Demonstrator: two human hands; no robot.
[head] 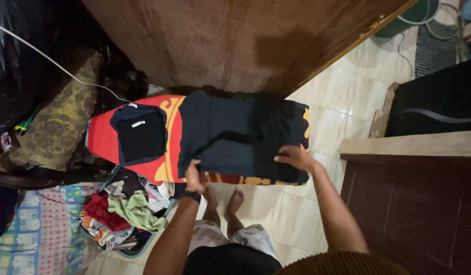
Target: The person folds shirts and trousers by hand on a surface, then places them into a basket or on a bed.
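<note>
A dark navy garment point(240, 135) lies spread across a red ironing board point(103, 137) with a yellow pattern. My left hand point(195, 176) grips the garment's near edge at its left corner, a dark band on the wrist. My right hand point(296, 156) rests on the near edge toward the right, fingers pressed on the cloth. A smaller folded dark garment point(140, 136) with a white label sits on the board's left part, apart from both hands.
A basket of mixed crumpled clothes point(126, 214) stands on the floor at lower left. A brown wooden door point(235, 40) hangs behind the board. Dark wooden furniture point(419, 203) is on the right. My bare feet point(234, 201) stand on cream tiles. A patterned mat point(39, 229) lies left.
</note>
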